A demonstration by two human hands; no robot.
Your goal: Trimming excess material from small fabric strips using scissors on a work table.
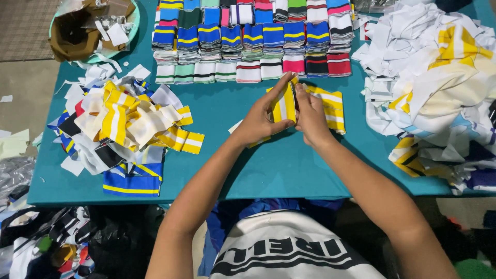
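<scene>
Hands meet at the middle of the teal table point(248, 175), both working one folded strip. The left hand point(258, 121) curls around a yellow-and-white striped knit band point(284, 105), thumb on the near face and fingers wrapped over its left side and top, holding it upright on edge. The right hand point(311, 118) presses in from the right, fingers together and flat against the band, so the piece is pinched between the two palms. Just right of the hands, touching the table, lies a small stack of matching yellow-striped bands point(330, 107), partly hidden behind the right hand.

Far side of the table now: neat rows of folded bands point(253, 39), blue with yellow stripes, green, black, red and white, lined up edge to edge. Over on the left, a loose heap of yellow, white and blue bands point(124, 124) spills toward the near edge, with a blue piece striped in yellow point(132, 183) at its near end. On the right, a big tangled mound of white and yellow fabric point(434, 88) hangs over the table's right edge. Far left corner holds a pale green basin point(135, 23) stuffed with brown cloth and scraps. Beneath the table's near edge, more offcuts litter the floor point(20, 93).
</scene>
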